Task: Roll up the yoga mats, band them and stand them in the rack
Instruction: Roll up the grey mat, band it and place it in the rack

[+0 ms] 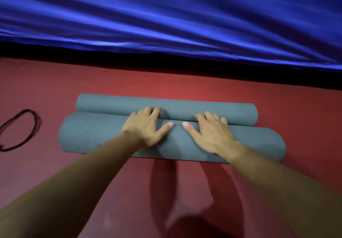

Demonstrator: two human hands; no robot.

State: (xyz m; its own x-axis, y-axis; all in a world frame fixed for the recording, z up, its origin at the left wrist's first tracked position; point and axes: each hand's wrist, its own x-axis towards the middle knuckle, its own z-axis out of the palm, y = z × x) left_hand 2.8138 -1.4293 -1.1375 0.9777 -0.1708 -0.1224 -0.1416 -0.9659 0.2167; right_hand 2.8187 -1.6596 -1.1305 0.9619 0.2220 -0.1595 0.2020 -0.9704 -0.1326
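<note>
Both palms press flat, gripping nothing: left hand (146, 126) and right hand (212, 132) on the mat (92, 132), long axis 9 to 3; loose end at 12, band (38, 124) at 9.

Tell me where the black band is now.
In the head view, the thin black looped band lies on the red floor at the far left, apart from the left end of the grey foam yoga mat.
</note>
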